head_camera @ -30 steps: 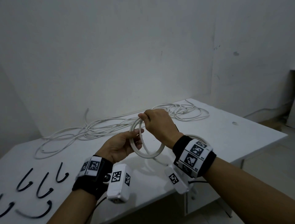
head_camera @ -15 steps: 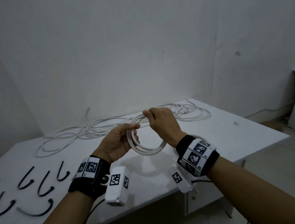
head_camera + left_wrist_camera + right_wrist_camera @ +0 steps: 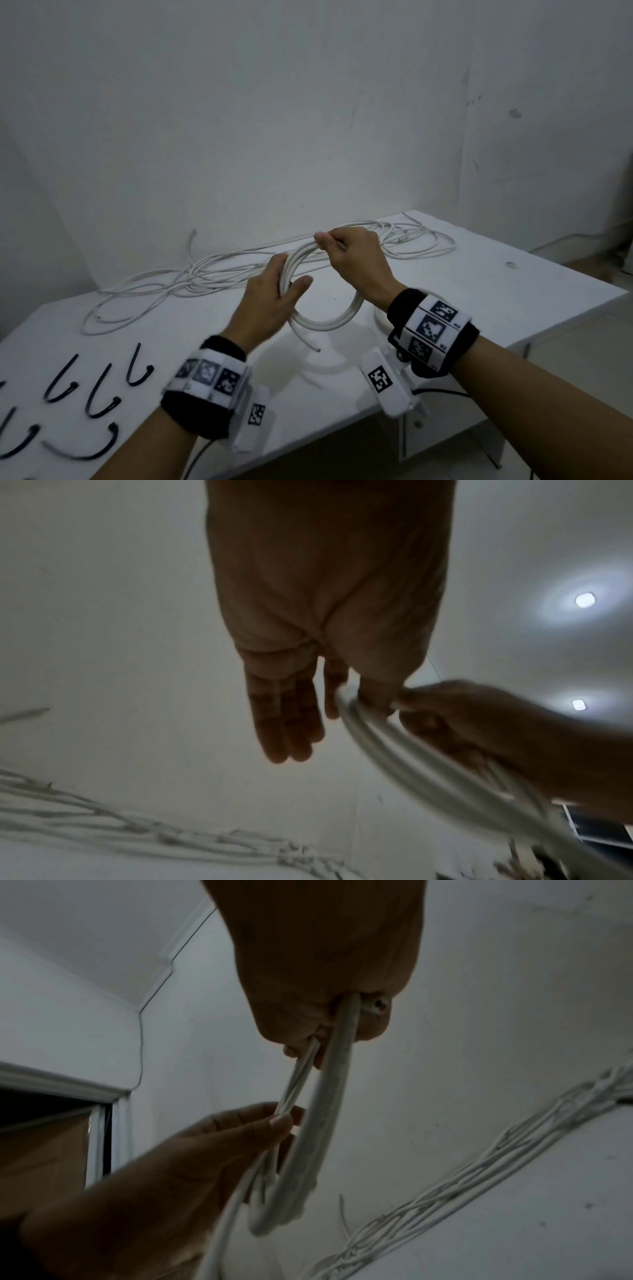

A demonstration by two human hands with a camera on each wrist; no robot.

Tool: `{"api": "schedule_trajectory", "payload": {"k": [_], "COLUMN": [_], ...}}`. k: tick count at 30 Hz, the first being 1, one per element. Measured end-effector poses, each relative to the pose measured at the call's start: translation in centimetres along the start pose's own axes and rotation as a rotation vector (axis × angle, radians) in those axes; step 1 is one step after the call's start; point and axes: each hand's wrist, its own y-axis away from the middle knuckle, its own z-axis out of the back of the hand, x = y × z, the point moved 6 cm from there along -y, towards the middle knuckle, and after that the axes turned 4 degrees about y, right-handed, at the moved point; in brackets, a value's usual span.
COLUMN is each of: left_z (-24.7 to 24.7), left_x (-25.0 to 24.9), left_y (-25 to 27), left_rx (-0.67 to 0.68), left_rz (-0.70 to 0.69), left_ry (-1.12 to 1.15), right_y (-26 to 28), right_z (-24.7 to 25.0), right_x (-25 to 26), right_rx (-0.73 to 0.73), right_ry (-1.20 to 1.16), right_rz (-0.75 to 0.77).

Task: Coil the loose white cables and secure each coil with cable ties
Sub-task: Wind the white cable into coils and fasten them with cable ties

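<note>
A small coil of white cable (image 3: 330, 322) hangs in the air above the white table (image 3: 479, 291). My right hand (image 3: 329, 240) grips the top of the coil in a closed fist, clearly so in the right wrist view (image 3: 342, 1020). My left hand (image 3: 291, 277) holds the coil's left side, thumb in front and fingers behind; the thumb and fingers pinch its strands (image 3: 284, 1110). A free cable end (image 3: 318, 350) sticks out below the coil. In the left wrist view the coil (image 3: 394, 750) runs past my straight fingers (image 3: 291, 737).
Loose white cables (image 3: 205, 277) sprawl along the table's back edge by the wall, with another loose bundle (image 3: 421, 240) behind my right hand. Several black cable ties (image 3: 68, 380) lie at the near left. The table's right edge (image 3: 582, 308) drops to the floor.
My left hand has turned over on the coil, from palm-up to back-up, and shifted its hold. The coil has tilted and a free end now hangs below it. The right hand keeps its grip.
</note>
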Motion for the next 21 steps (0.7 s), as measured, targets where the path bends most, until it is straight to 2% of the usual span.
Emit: {"api": "schedule_trajectory", "payload": {"k": [4, 6, 11, 14, 16, 18, 20, 21], "left_z": [-0.7, -0.7, -0.8, 0.3, 0.7, 0.9, 1.1, 1.2], "left_x": [0.2, 0.2, 0.5, 0.1, -0.4, -0.5, -0.3, -0.2], "left_y": [1.8, 2.2, 1.6, 1.4, 1.6, 1.8, 1.5, 1.1], "left_rx": [-0.289, -0.375, -0.426, -0.512, -0.501, -0.441, -0.343, -0.244], "left_rz": [0.044, 0.095, 0.193, 0.121, 0.024, -0.022, 0.033, 0.106], "left_ry": [0.182, 0.310, 0.614, 0.536, 0.357, 0.219, 0.118, 0.128], "right_y": [0.3, 0.6, 1.2, 1.7, 2.0, 2.1, 2.4, 2.6], "right_z": [-0.1, -0.1, -0.5, -1.0, -1.4, -1.5, -1.8, -2.1], "right_x": [0.5, 0.3, -1.3, -1.6, -1.8, -1.8, -1.7, -1.5], "right_rx": [-0.036, -0.051, -0.060, -0.024, 0.004, 0.034, 0.057, 0.067], "right_ry": [-0.123, -0.216, -0.507, -0.755, -0.902, -0.931, -0.905, -0.895], "right_rz": [-0.037, -0.105, -0.338, -0.482, -0.578, -0.603, -0.592, -0.593]}}
